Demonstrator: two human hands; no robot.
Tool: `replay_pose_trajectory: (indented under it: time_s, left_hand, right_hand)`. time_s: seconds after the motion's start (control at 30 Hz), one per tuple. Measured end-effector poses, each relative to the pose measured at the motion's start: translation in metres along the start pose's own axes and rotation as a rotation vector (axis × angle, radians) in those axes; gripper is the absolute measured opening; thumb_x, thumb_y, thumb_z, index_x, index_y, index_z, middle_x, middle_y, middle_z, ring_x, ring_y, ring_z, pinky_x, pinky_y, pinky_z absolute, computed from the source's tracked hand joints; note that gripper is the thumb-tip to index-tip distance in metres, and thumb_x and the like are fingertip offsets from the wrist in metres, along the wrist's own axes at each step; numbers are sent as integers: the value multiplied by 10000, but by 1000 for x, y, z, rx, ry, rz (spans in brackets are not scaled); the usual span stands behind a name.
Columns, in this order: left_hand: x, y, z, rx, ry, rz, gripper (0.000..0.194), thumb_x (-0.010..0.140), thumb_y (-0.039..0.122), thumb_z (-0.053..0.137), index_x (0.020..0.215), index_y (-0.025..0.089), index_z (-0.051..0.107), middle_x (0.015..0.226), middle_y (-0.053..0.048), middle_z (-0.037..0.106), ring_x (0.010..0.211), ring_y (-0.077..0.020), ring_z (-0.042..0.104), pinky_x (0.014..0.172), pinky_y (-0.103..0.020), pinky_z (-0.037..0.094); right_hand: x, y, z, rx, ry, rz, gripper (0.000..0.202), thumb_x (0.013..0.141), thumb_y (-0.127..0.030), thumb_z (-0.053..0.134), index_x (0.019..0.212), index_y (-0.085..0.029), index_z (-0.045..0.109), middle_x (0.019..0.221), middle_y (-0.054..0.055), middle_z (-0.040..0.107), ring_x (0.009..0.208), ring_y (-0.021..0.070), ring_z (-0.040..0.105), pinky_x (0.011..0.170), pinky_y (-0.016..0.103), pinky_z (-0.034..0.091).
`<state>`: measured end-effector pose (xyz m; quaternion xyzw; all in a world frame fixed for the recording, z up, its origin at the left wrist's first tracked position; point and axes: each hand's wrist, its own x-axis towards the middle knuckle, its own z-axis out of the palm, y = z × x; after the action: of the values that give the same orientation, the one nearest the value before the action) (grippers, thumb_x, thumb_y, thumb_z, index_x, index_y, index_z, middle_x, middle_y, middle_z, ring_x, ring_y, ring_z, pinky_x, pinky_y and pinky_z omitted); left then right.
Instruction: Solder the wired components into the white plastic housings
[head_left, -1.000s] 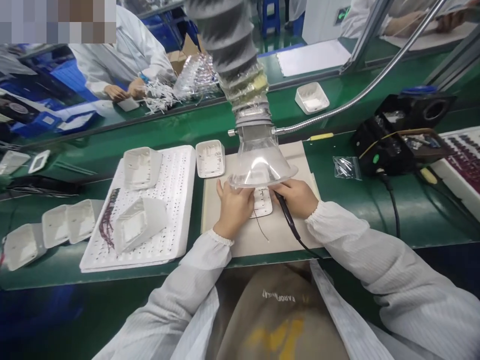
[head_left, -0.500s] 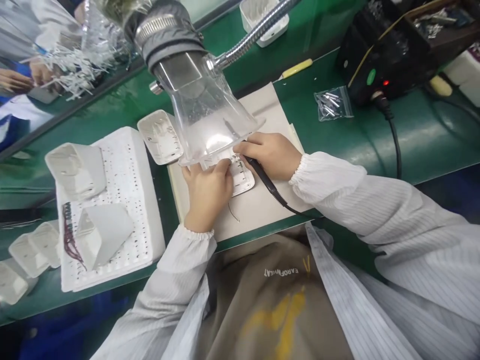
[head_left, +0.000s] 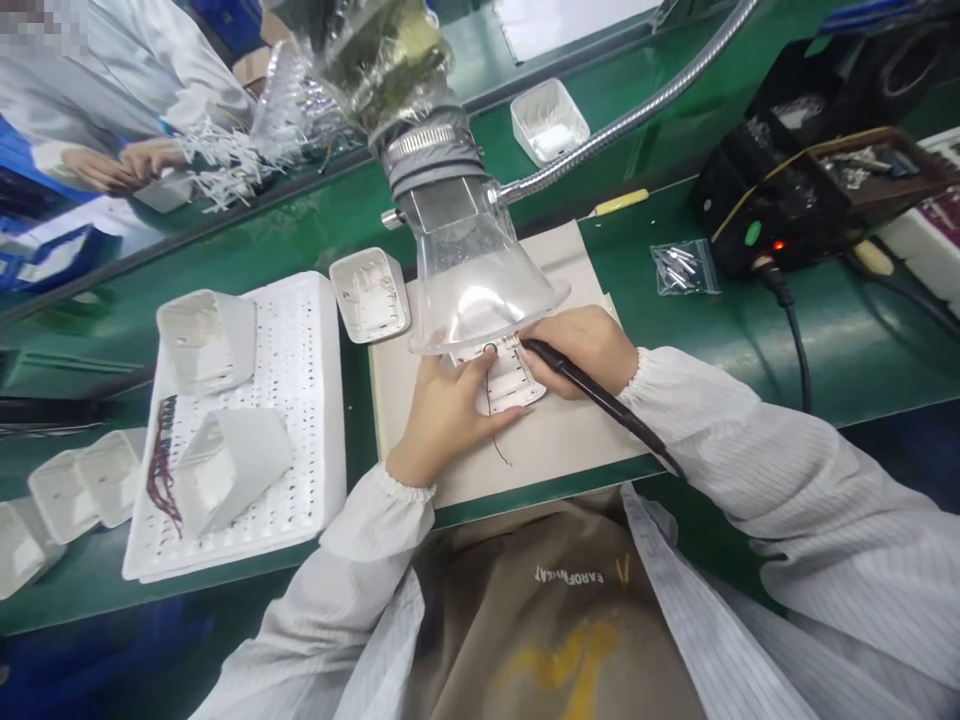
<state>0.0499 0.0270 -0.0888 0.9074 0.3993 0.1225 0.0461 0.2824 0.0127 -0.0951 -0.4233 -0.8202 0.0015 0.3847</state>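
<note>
A white plastic housing (head_left: 516,380) lies on the beige board (head_left: 559,437), partly under a clear fume hood (head_left: 487,285). My left hand (head_left: 448,412) holds this housing, one finger pressing near its far side and the thumb stretched along the near edge; the other fingertips are hidden behind the hood's rim. A thin dark wire (head_left: 498,448) runs from the housing past that thumb onto the board. In my right hand (head_left: 589,348) is a black-handled soldering iron (head_left: 600,396), pointed at the housing's far right part. Its tip is hidden by the hood.
To the left, a white foam tray (head_left: 311,400) carries two white housings and dark red wires. Another open housing (head_left: 369,297) sits beside the hood. A black soldering station (head_left: 757,200), a bag of metal tips (head_left: 682,268) and a yellow-handled tool (head_left: 621,203) lie right. A co-worker's hands (head_left: 127,165) are across.
The camera view has shifted, so the bench sits lower and further right. My left thumb has spread out along the housing's near edge. The soldering iron now lies at a flatter angle.
</note>
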Motion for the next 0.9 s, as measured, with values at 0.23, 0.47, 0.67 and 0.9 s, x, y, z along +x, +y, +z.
replay_pose_trajectory:
  time_s: [0.23, 0.47, 0.67, 0.9]
  left_hand:
    - [-1, 2, 9, -16, 84, 30, 686, 817, 651, 687, 1288, 162, 591, 1031, -150, 734, 1131, -397, 608, 1027, -569, 441]
    - [-1, -1, 7, -50, 34, 20, 841, 794, 701, 685, 1427, 185, 486, 1107, -153, 725, 1163, -412, 620, 1016, -574, 462]
    - [1, -4, 7, -109, 43, 38, 785, 809, 633, 712, 1418, 189, 491, 1150, -142, 719, 1193, -399, 615, 1023, -566, 483]
    - [6, 1, 10, -164, 139, 71, 702, 837, 561, 716, 1393, 188, 504, 1257, -151, 680, 1238, -389, 595, 1061, -607, 454]
  right_hand:
    - [-2, -1, -9, 94, 80, -52, 125, 915, -332, 565, 919, -218, 614, 703, 20, 701, 633, 184, 679, 633, 321, 574]
    - [4, -1, -9, 178, -75, 28, 72, 896, -261, 558, 843, -252, 606, 727, 6, 703, 654, 171, 685, 610, 299, 568]
    - [6, -2, -9, 215, -148, -9, 160, 911, -193, 540, 768, -231, 600, 718, 8, 687, 664, 150, 672, 619, 267, 541]
    - [7, -10, -10, 266, -244, 3, 199, 867, -115, 518, 683, -190, 535, 616, -34, 546, 540, 92, 496, 523, 229, 401]
